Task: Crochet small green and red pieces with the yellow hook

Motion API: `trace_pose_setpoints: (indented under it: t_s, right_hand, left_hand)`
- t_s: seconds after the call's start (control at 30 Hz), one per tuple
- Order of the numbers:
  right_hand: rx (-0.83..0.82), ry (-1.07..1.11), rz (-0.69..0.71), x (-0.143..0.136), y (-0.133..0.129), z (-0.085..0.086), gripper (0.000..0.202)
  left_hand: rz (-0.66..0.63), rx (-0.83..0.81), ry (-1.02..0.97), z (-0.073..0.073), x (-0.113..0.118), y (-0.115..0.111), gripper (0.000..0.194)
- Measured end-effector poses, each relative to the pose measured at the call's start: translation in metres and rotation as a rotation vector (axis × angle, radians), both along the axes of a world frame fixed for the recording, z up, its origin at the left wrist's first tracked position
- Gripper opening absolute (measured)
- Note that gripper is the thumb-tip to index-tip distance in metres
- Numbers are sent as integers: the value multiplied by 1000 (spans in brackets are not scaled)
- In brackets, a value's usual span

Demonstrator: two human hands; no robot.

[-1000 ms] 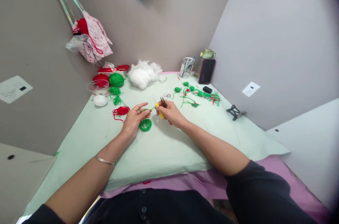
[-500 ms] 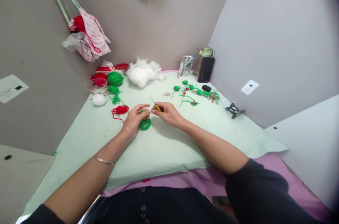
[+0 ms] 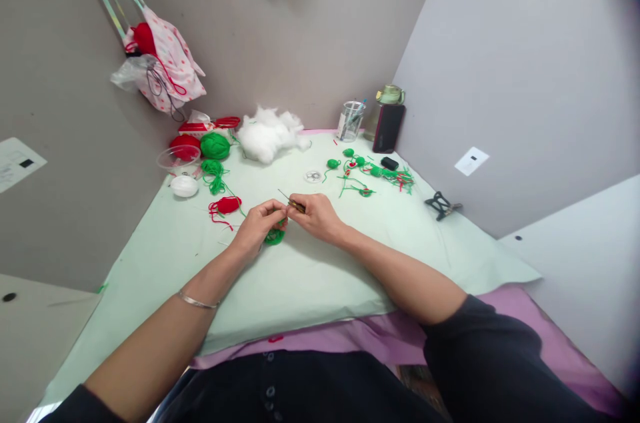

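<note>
My left hand (image 3: 261, 222) is closed in a pinch on green yarn (image 3: 275, 236), whose loose loops hang below the fingers just over the cloth. In my right hand (image 3: 317, 215) is a crochet hook (image 3: 283, 194), its thin metal shaft pointing up and left past the fingertips. The fingertips of both hands meet, and the small piece between them is mostly hidden. A green strand runs from the left hand back toward a loose green skein (image 3: 214, 175). Left of that hand lies a small bundle of red yarn (image 3: 229, 204).
White stuffing (image 3: 269, 135) lies at the back, beside a green yarn ball (image 3: 215, 145) and a red one (image 3: 185, 147). Small green crocheted pieces (image 3: 361, 162) are scattered back right. A clear cup (image 3: 351, 122), a phone (image 3: 389, 128) and a black claw clip (image 3: 442, 206) stand or lie rightward.
My hands have come together, and the left fingers have closed down from a raised, spread pose. The hook has tilted flatter and shifted slightly left.
</note>
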State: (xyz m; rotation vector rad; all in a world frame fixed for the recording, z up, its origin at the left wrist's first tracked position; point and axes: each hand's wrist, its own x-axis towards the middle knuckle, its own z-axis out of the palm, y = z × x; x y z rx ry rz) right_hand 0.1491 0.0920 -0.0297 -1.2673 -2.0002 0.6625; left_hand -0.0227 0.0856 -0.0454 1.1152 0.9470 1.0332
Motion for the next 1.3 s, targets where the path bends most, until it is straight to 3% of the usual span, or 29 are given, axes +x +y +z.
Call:
trace_pose_setpoints:
  t_s: [0.27,0.43,0.6,0.87,1.0,1.3]
  right_hand:
    - [19,-48,-91,-7,2,6,27]
    - [-71,-93,-65,15,20,1,34]
    - [-26,-123,-88,36,30,-2,23]
    - [-103,-153,161,27,11,12,33]
    - [-98,-156,184,22,4,17,42]
    - [-105,-66,187,16,3,13,36]
  left_hand:
    - [-48,-55,-50,3,1,-2,21]
    - [-38,-83,-127,4,-7,-2,21]
    - [7,-86,-200,5,-10,0,32]
    - [106,-68,-252,1,-11,1,34]
    - [85,-52,-233,3,-10,-1,34]
    - [67,-8,-132,0,-4,-5,32]
